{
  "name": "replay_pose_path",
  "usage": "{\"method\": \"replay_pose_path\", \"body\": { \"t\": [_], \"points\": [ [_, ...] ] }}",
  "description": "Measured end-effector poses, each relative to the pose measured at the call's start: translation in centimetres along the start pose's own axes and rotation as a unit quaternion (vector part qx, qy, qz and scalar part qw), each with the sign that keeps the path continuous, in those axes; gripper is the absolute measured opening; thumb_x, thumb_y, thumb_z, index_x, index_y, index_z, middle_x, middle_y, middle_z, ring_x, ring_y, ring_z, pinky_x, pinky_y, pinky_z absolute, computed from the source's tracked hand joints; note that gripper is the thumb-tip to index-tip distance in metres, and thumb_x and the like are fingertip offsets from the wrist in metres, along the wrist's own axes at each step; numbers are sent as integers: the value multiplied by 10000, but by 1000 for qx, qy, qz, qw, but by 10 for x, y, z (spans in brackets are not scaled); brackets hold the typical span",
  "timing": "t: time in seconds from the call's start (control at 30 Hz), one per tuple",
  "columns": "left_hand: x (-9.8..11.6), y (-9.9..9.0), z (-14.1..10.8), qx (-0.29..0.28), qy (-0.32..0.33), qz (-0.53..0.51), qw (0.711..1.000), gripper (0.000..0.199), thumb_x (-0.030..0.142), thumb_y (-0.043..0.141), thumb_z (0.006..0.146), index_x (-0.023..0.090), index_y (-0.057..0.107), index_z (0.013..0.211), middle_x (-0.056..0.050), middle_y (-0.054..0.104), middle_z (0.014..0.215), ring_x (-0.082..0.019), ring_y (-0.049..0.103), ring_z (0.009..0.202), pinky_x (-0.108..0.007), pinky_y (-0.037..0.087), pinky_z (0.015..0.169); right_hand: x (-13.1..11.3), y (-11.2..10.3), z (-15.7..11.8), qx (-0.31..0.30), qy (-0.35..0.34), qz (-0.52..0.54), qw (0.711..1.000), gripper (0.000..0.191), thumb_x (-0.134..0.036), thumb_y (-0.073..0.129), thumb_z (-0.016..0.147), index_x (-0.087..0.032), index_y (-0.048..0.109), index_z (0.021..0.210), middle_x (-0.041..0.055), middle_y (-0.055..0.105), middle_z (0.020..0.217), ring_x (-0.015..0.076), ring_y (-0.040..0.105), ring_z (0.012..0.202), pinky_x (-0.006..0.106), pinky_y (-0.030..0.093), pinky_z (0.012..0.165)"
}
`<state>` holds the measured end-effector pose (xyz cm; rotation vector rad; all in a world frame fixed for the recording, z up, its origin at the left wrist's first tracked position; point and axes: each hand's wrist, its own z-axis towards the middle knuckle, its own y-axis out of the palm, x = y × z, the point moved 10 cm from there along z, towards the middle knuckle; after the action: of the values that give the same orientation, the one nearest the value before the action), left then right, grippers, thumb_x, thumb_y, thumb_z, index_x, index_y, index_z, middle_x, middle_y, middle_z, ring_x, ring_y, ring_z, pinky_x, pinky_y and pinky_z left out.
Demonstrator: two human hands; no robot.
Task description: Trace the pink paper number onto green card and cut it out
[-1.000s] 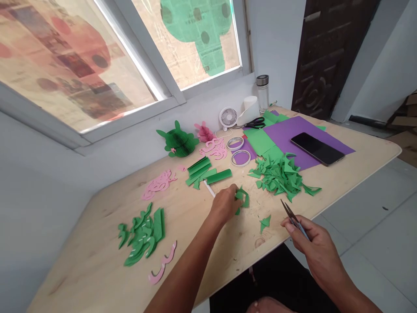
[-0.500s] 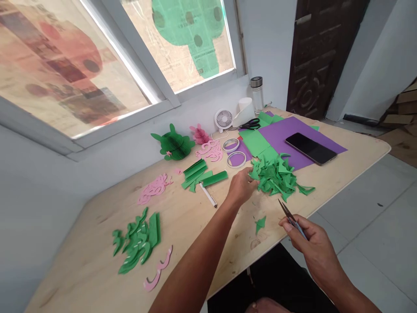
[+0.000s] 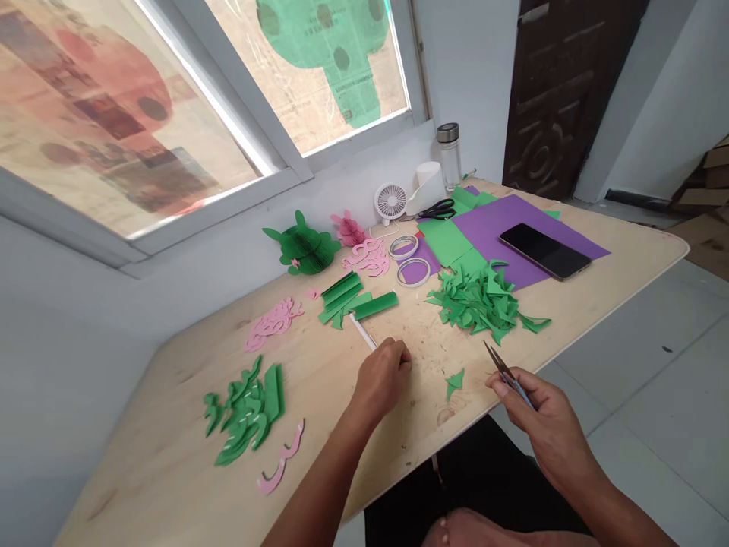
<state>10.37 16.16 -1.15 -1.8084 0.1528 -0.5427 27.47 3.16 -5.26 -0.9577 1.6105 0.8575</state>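
My left hand (image 3: pixel 384 377) rests low over the table with its fingers curled under. It covers the near end of a white pen (image 3: pixel 363 332); whether the fingers hold anything is hidden. In my right hand (image 3: pixel 532 406), at the table's front edge, is a pair of scissors (image 3: pixel 501 365) with blue handles, the dark blades pointing up and left. A small green paper scrap (image 3: pixel 454 384) lies between the two hands. Beyond the blades is a heap of green paper scraps (image 3: pixel 478 301).
Folded green strips (image 3: pixel 373 305), tape rolls (image 3: pixel 413 272) and pink cutouts (image 3: pixel 274 323) lie further back. At left are green cutouts (image 3: pixel 247 418) and a wavy pink strip (image 3: pixel 282 460). A phone (image 3: pixel 545 251) lies on purple paper (image 3: pixel 512 216). A fan (image 3: pixel 390 202) and bottle (image 3: pixel 449 159) stand behind.
My left hand has moved left and nearer to me, from the edge of the green scrap heap to the pen. My right hand has stayed almost still with the scissors.
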Motion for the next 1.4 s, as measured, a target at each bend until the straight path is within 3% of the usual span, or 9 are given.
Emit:
{"method": "replay_pose_path", "body": {
  "t": [0.13, 0.23, 0.57, 0.67, 0.8, 0.93, 1.1, 1.3, 1.4],
  "points": [
    [27, 10, -10, -24, 44, -21, 999, 171, 109, 492, 767, 208, 609, 843, 1, 663, 795, -148, 610, 782, -223, 394, 649, 5, -7, -4, 10, 6, 2, 1000, 292, -456, 647, 760, -169, 694, 787, -16, 536, 664, 78, 334, 480, 217, 253, 427],
    [51, 22, -15, -55, 93, -11, 994, 346, 103, 500, 761, 227, 567, 1076, 6, 681, 842, -154, 620, 800, -220, 406, 651, 7, -10, -5, 16, 11, 7, 1000, 297, -461, 650, 760, -167, 691, 775, -15, 542, 668, 70, 319, 473, 215, 247, 426],
    [85, 40, -19, -108, 173, 91, 975, 291, 14, 516, 657, 147, 600, 902, -120, 678, 926, -273, 652, 811, -319, 464, 648, 15, -9, -3, 18, 21, 11, 1000, 320, -468, 675, 743, -175, 706, 868, 0, 581, 694, 100, 427, 539, 205, 331, 447],
    [88, 32, -5, -91, 173, 96, 976, 260, 39, 541, 670, 148, 612, 896, -123, 683, 916, -271, 656, 822, -317, 473, 662, 20, -13, -2, 30, 29, 16, 999, 326, -468, 699, 716, -179, 717, 867, 14, 623, 720, 148, 530, 643, 216, 422, 529],
    [89, 0, 39, -9, 118, 81, 990, 230, 75, 466, 788, 160, 640, 912, -116, 693, 912, -253, 651, 873, -308, 466, 689, 23, -29, -1, 72, 23, 19, 997, 345, -458, 737, 661, -169, 736, 849, 40, 663, 750, 207, 595, 747, 248, 487, 618],
    [92, -28, 67, 64, 95, 53, 992, 174, 274, 533, 840, 217, 669, 934, -61, 692, 980, -209, 634, 920, -256, 456, 685, 29, -41, 3, 100, 28, 19, 994, 410, -437, 765, 614, -157, 742, 913, 60, 687, 756, 219, 614, 680, 260, 489, 520],
    [45, -53, 57, 154, 50, 66, 985, 167, 242, 503, 864, 199, 664, 849, -46, 668, 958, -177, 612, 861, -260, 445, 704, 36, -40, 4, 95, 51, 22, 994, 437, -443, 778, 593, -161, 741, 925, 50, 696, 735, 195, 609, 611, 242, 476, 462],
    [-23, -73, 49, 233, 23, 128, 964, 275, 106, 551, 779, 130, 603, 1048, -144, 628, 1039, -291, 522, 1024, -405, 406, 821, 37, -27, 3, 84, 81, 28, 993, 496, -532, 772, 576, -184, 725, 926, 62, 718, 925, 235, 630, 911, 210, 536, 693],
    [-35, -71, 57, 252, 33, 134, 958, 205, 38, 510, 780, 127, 642, 910, -146, 654, 940, -293, 522, 1026, -446, 369, 881, 36, -24, 1, 83, 93, 30, 992, 518, -555, 773, 559, -183, 718, 915, 70, 712, 940, 251, 611, 982, 197, 541, 690]
  ]
}}
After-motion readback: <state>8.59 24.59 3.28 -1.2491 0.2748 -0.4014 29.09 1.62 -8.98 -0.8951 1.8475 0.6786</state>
